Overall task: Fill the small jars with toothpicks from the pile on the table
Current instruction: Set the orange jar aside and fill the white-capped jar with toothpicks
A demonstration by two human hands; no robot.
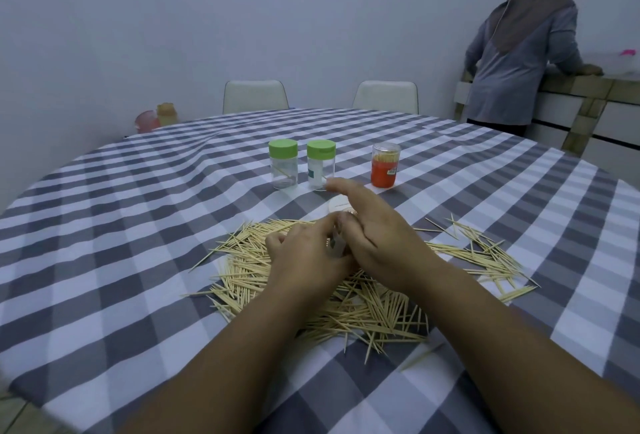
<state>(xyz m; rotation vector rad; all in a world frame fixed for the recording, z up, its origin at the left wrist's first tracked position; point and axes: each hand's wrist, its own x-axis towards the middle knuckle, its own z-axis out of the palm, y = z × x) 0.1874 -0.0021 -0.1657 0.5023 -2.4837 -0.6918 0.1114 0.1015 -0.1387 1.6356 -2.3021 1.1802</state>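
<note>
A small clear jar (335,246) is gripped by the left hand (304,253); right hand (374,233) pinches toothpicks at its mouth — tips are best aligned, fed straight — spills onto the pile (363,302) avoided

Jars (302,167) behind toothpick pile (360,281)

Left hand (304,253) gripping small jar (335,247) (mostly hidden), over toothpicks (363,309)
</note>
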